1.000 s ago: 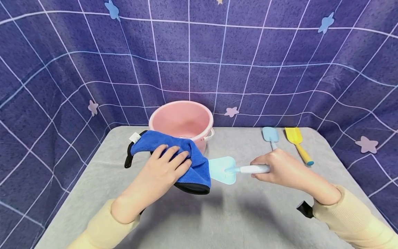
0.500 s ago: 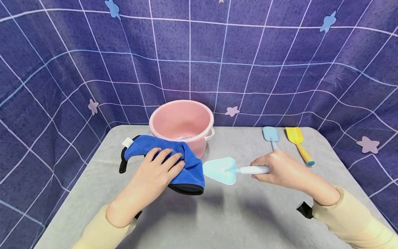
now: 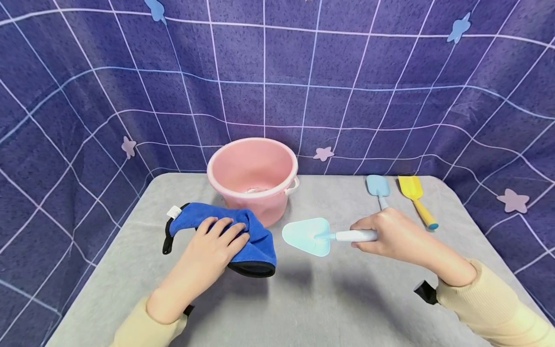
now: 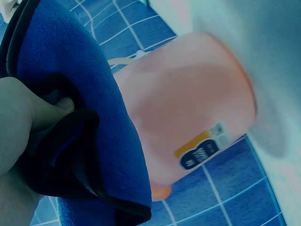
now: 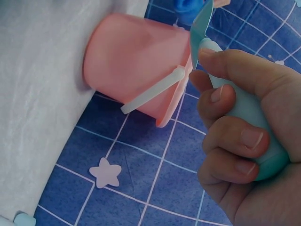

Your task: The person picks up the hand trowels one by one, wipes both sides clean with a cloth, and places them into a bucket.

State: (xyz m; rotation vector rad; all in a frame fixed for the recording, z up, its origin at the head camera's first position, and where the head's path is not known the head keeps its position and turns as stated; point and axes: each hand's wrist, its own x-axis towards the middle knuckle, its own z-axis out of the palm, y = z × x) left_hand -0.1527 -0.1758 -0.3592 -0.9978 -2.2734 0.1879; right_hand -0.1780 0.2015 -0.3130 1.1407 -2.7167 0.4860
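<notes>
Two hands: I grip both things.
Left hand: fingers clutch blue cloth.
Right hand: fingers wrap trowel.
Next: I judge cloth must meet blade.

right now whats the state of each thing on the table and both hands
blue cloth: bunched, gripped by the left hand, touching the table
left hand: fingers curled round the cloth
light blue trowel: held by its handle, blade pointing at the cloth
right hand: wrapped round the trowel handle
pink bucket: upright, handle down
small blue shovel: lying flat, untouched
yellow shovel: lying flat, untouched
</notes>
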